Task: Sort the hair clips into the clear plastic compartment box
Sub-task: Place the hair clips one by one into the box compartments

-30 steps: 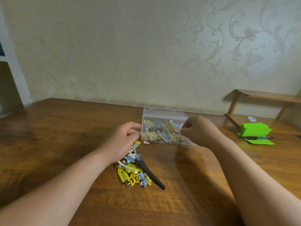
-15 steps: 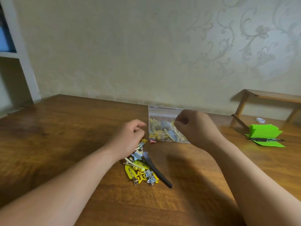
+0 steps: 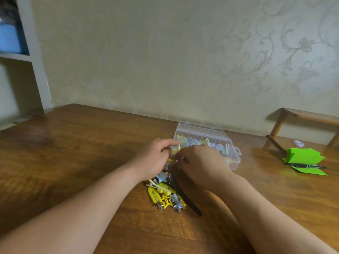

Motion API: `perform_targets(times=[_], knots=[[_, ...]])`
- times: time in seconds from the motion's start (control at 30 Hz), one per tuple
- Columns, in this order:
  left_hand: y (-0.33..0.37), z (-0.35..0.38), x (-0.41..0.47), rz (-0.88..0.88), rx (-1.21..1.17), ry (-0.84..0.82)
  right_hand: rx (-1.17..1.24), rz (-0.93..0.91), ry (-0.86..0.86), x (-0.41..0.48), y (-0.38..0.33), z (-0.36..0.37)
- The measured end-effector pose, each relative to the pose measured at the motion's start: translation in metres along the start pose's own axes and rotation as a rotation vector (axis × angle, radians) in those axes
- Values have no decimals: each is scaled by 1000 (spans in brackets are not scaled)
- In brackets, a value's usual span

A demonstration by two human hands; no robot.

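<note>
- The clear box (image 3: pixel 216 136) is sitting on the table (image 3: pixel 77 154) just beyond both hands. Its near left corner is right at the left hand's forefinger. Yellow and blue clips are showing through its walls.
- A loose pile of hair clips (image 3: pixel 165 196) is lying on the near side of the hands, partly under the heel of the left hand. Yellow pieces and silvery-blue stars are mixed together in it.
- A long black clip (image 3: pixel 189 202) is lying along the pile's right edge. It is running from under the right hand back toward the person, between the two forearms.
- The left hand (image 3: pixel 152 160) is hovering over the far end of the pile with its fingers curled and its thumb and forefinger reaching toward the box corner. I cannot tell whether it is holding anything.
- The right hand (image 3: pixel 201 165) is just beside the left, back upward, fingers bending down in front of the box's near wall. Its fingertips are hidden, so its grip cannot be told.
- A small pink bit (image 3: pixel 176 160) is showing between the two hands.
- Well off to the right of the right hand, a green paper (image 3: pixel 304 157) is lying with a pen (image 3: pixel 308 166) across it.
- A wooden stand (image 3: pixel 302 115) is standing beyond them.
</note>
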State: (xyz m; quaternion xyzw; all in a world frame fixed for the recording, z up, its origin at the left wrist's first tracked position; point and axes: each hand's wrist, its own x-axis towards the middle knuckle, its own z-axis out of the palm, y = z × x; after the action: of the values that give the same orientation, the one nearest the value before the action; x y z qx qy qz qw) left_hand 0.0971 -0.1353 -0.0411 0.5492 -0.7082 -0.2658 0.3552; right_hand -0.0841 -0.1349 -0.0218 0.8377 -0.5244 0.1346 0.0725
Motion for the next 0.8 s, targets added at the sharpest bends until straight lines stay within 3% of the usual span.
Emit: perform_targets(times=[0.17,0.33,0.43,0.53,0.7,0.8], knots=[[-7,3,4,9,7,1,-180,-96,-4,3,-5,6],[-9,5,7,18,-35,6,-87,-80,24,-2,-5,5],[-9,6,8,6,-97,17,122,35,166,0,-1,-8],[-9,5,7,17,-78,17,168,154,273,8,18,-16],[-8,5,6,12,-21,-7,171,351,140,12,45,-8],[-7,5,5,9,-41,-10,219,378,142,14,47,-5]])
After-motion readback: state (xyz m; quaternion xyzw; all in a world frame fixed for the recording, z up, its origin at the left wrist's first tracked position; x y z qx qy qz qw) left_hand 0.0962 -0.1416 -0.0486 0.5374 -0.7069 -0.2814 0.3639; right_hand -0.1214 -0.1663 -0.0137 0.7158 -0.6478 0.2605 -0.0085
